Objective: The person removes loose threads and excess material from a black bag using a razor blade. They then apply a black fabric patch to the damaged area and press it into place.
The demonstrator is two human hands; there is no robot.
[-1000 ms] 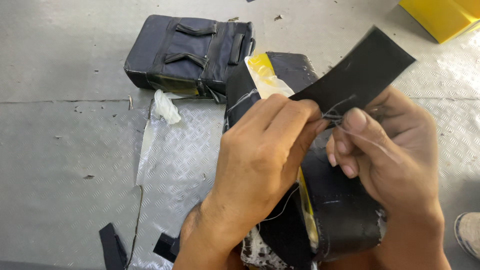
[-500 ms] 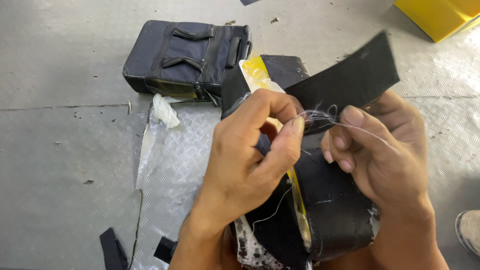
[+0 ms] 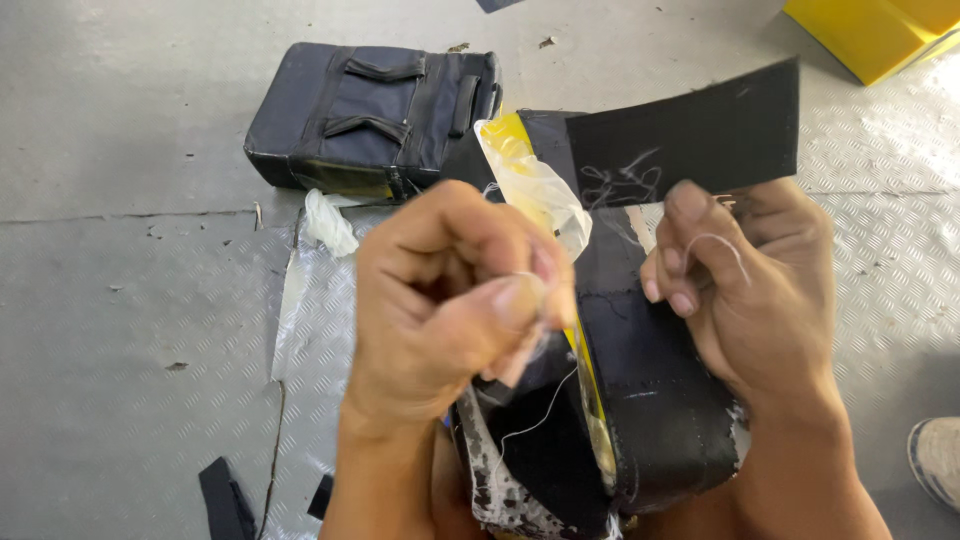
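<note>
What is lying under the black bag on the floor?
A crumpled clear plastic sheet sticks out from under the black bag. How far it continues beneath is hidden.

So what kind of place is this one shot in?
Probably a workshop floor for sewing or repairing bags: grey concrete floor, metal tread plate, a finished dark bag, and black fabric scraps.

Frayed black fabric strap (image 3: 690,135), white thread (image 3: 535,425)

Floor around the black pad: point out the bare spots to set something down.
Bare grey floor lies left of the dark cushion, and more below the crack line at the lower left. Top centre, between cushion and yellow box, is open. The middle is crowded by both hands, plastic and fabric scraps.
</note>
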